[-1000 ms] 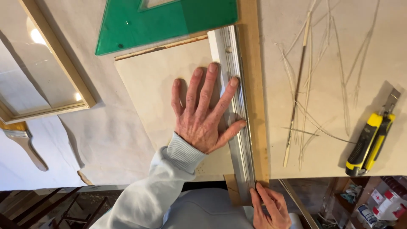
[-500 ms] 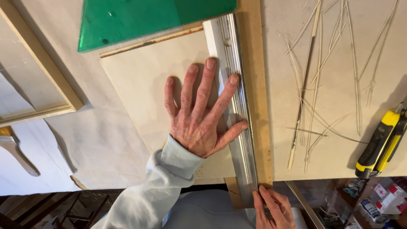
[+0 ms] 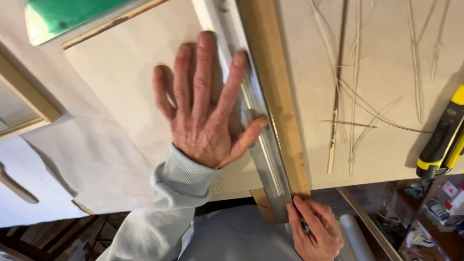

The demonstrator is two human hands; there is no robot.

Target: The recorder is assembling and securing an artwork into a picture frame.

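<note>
At the near edge of the workbench (image 3: 386, 159), the left hand (image 3: 203, 111) lies flat with fingers spread, pressing a metal straightedge (image 3: 263, 140) onto a pale thin board (image 3: 121, 82), apparently to stop it slipping. The right hand (image 3: 314, 229) pinches something hidden at the straightedge's near end. A yellow-black utility knife (image 3: 442, 140) lies by the right edge, thin wood slivers (image 3: 348, 96) beside it.

Metal, wood and plastic
Shiny ribbed metal ruler (image 3: 261, 140); matt pale wood board (image 3: 121, 82); glossy green plastic triangle (image 3: 63, 14).
</note>
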